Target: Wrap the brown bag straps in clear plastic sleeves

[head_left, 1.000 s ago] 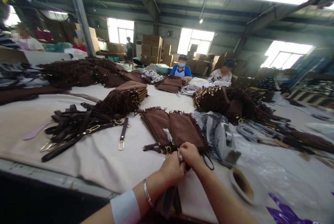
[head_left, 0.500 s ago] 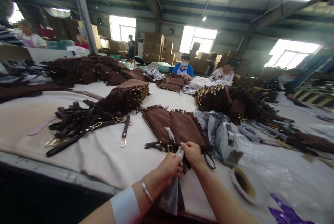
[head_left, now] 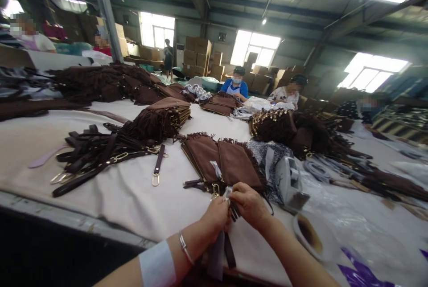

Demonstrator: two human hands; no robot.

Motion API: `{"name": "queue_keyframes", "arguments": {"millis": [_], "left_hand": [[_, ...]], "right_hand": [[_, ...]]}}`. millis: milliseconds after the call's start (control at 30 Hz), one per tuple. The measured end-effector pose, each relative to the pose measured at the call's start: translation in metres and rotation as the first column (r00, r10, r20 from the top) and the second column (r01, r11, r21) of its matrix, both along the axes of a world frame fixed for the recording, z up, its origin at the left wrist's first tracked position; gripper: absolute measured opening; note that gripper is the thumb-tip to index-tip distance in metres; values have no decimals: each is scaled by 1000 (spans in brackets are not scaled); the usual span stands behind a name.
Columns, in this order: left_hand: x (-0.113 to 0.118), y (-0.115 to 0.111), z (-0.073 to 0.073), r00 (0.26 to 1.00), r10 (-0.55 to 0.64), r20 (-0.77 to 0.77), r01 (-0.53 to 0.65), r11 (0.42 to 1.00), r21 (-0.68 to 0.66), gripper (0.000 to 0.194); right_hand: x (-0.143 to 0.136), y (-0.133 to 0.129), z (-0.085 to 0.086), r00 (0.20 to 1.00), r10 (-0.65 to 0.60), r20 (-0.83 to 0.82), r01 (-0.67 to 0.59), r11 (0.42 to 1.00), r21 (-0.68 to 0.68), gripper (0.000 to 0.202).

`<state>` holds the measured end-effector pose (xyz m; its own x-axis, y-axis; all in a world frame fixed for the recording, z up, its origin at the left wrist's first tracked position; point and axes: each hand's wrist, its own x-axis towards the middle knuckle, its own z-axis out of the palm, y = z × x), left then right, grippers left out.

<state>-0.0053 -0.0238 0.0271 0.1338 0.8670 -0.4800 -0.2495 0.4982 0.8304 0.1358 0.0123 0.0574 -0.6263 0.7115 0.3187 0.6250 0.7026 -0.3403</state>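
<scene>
My left hand (head_left: 217, 213) is closed round a strap (head_left: 216, 256), which hangs down over the table's front edge with a greyish wrap along it. Close against it, my right hand (head_left: 250, 203) pinches the strap's pale, plastic-covered end (head_left: 228, 192); what lies under the covering is too small to make out. Just beyond my hands lie two brown fringed pouches (head_left: 239, 164), side by side and overlapping, with gold zips. A gold clasp (head_left: 216, 190) shows beside my left hand. To the left, a short dark strap (head_left: 158, 162) with a gold clip lies apart.
Dark wrist straps (head_left: 96, 153) lie heaped at left, near stacked fringed pouches (head_left: 160, 120). At right stand a grey tape dispenser (head_left: 290, 184) and a tape roll (head_left: 312, 235), beside clear plastic (head_left: 354, 215). Across the table sits a person in blue (head_left: 236, 86); other people work nearby.
My right hand has turned and its fingers have curled in closer over the strap's end. My left hand keeps its hold, shifted slightly left and down. The view has shifted a little.
</scene>
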Motion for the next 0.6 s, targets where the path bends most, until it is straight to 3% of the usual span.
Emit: {"name": "queue_keyframes", "arguments": {"millis": [167, 333, 467, 600], "left_hand": [[-3, -2, -2, 971, 77, -225, -46, 989, 141, 15], [-2, -1, -1, 967, 108, -233, -81, 989, 120, 14], [-1, -2, 1, 991, 63, -120, -56, 996, 63, 20], [-12, 1, 2, 980, 8, 200, 15, 993, -116, 22]], "right_hand": [[-15, 12, 3, 980, 45, 192, -60, 996, 72, 16], [-20, 23, 3, 947, 119, 298, -137, 990, 42, 21], [-18, 27, 5, 937, 219, 272, -231, 973, 13, 15], [-15, 23, -1, 962, 188, 197, -203, 978, 54, 15]]}}
